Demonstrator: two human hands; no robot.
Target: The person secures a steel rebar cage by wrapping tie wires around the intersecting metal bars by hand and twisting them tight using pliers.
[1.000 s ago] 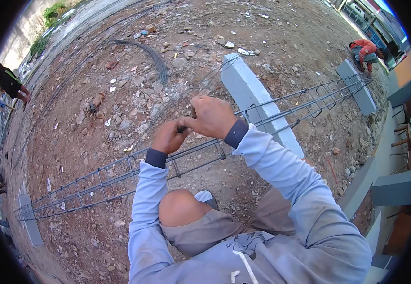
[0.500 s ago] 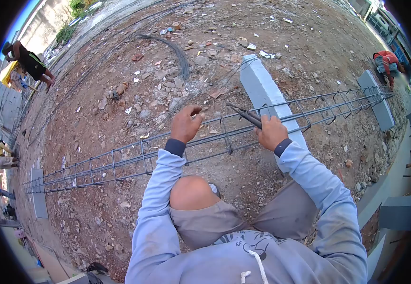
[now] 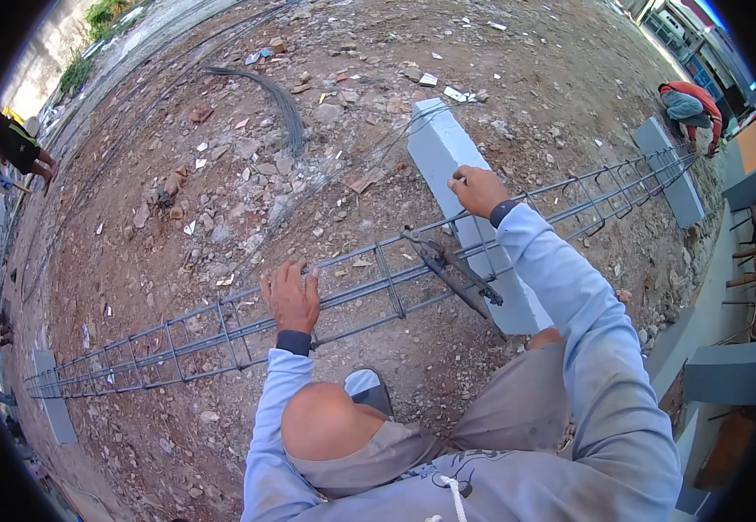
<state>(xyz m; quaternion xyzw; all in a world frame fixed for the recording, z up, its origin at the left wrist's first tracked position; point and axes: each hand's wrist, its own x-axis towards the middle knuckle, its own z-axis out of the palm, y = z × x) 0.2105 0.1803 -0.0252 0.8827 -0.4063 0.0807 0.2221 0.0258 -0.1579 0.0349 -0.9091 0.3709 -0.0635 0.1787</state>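
A long rebar cage (image 3: 195, 348) runs from lower left to upper right, resting on pale blocks. My left hand (image 3: 291, 296) lies over its bars left of centre, fingers spread and holding nothing. Above the cage, over the nearest block (image 3: 447, 143), is my right hand (image 3: 480, 190). Its fingers are curled together; whatever they hold is too small to make out. Dark pliers (image 3: 452, 268) rest across the cage beside that block, touched by neither hand. Several stirrups (image 3: 389, 278) sit close together on the bars between my hands.
A person in red (image 3: 695, 104) crouches at the cage's far right end, by another block (image 3: 669, 174). At the upper left stands a person in dark clothes (image 3: 14, 143). A wire bundle (image 3: 278, 100) lies on the rubble-strewn ground. A third block (image 3: 54, 400) supports the left end.
The pliers have left my right hand and now lie on the cage. My right hand has risen toward the block's upper part. My left hand has come down onto the bars, its fingers spreading.
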